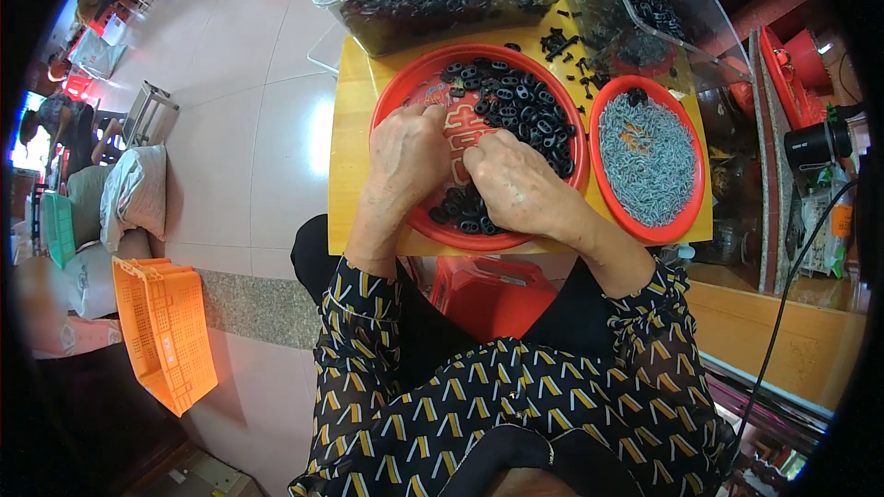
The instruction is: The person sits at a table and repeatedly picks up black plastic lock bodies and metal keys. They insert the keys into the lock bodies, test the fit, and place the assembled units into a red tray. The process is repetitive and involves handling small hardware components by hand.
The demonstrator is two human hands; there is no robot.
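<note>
Both of my hands are over a round red basin (385, 103) on a wooden table. My left hand (411, 152) is closed with the fingers curled under, above the basin's left part. Close beside it, my right hand (517, 180) is also closed, in a pinch over the middle. Whatever the fingers of either hand hold is hidden behind the knuckles. Small black oval plastic pieces with two holes (523, 103) heap along the basin's far right side, and more lie at its near edge. To the right, a red oval plate (602, 186) holds many small silver screws (648, 166).
Clear plastic bins (451, 5) of black parts stand at the table's far side. Loose black pieces (559, 44) lie on the tabletop. A red stool (493, 299) is below the table edge. On the left floor are an orange crate (166, 331) and stuffed sacks (136, 193).
</note>
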